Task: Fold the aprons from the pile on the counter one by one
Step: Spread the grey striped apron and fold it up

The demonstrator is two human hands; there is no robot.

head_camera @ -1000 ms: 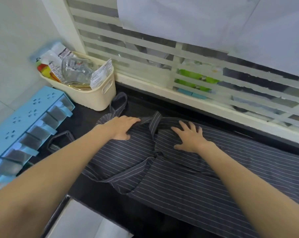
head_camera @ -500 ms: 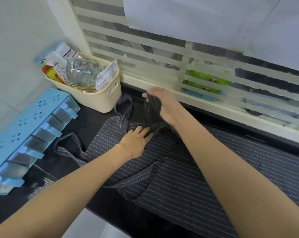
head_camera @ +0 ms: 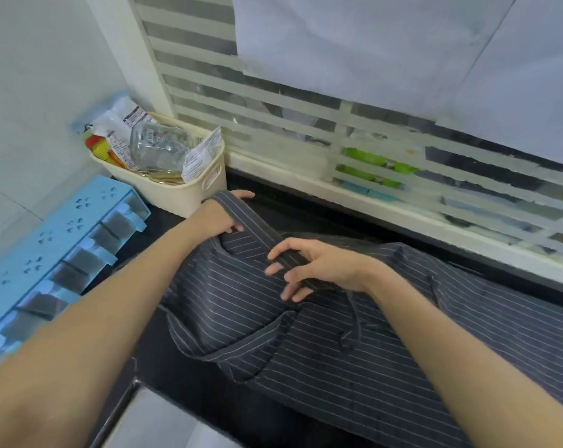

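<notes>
A dark grey pinstriped apron (head_camera: 338, 367) lies spread over the black counter (head_camera: 189, 392), its bib end bunched at the left. My left hand (head_camera: 214, 218) grips the bib's far left edge beside the basket, and cloth lies over part of its fingers. My right hand (head_camera: 318, 266) rests on the middle of the apron. Its thumb and curled fingers hold a dark strap (head_camera: 349, 324), which trails down over the cloth. No separate pile of aprons is in view.
A cream basket (head_camera: 176, 195) stuffed with packets and a glass jar stands at the back left corner. Along the left wall lies a blue rack (head_camera: 47, 237). A slatted window with a white sill (head_camera: 370, 202) runs behind the counter. A pale sink edge (head_camera: 151, 421) shows bottom left.
My right hand came back from the window side to the middle of the apron with the strap. My left hand moved away to the bib's far left edge by the basket.
</notes>
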